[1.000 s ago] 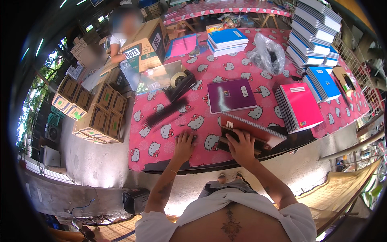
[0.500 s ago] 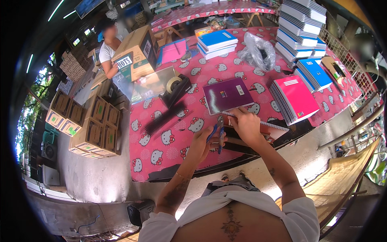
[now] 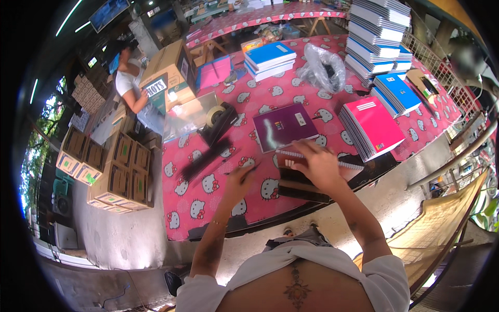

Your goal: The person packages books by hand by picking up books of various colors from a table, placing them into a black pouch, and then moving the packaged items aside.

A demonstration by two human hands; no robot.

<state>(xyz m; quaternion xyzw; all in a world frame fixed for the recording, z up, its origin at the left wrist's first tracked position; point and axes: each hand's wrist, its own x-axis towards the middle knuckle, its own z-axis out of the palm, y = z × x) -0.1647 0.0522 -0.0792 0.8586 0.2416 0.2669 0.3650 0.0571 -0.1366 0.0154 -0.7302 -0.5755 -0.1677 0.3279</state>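
A purple notebook [image 3: 283, 127] lies on the pink patterned table cover. Just in front of it is a spiral-bound notebook [image 3: 349, 165], its coil running along the upper edge, partly covered by my right hand [image 3: 318, 165]. The fingers of that hand are spread and reach toward the purple notebook's near edge. To the left, my left hand [image 3: 240, 183] is closed over the table around blue-handled pliers [image 3: 251, 169]; only a dark, blurred tip shows. A dark brush [image 3: 208, 158] lies beyond this hand, beside a black tape dispenser [image 3: 218, 125].
Pink spiral notebooks [image 3: 371, 125] and blue notebooks [image 3: 396, 93] are piled at right, below a tall notebook stack [image 3: 377, 39]. A plastic bag [image 3: 322, 70] lies behind. At far left a person [image 3: 130, 83] stands by a large carton [image 3: 169, 73]; more cartons [image 3: 122, 169] stand on the floor.
My left hand has moved left, away from my right hand, with the pliers turned in it. My right hand's fingers have spread out over the spiral notebook. The view has shifted slightly.
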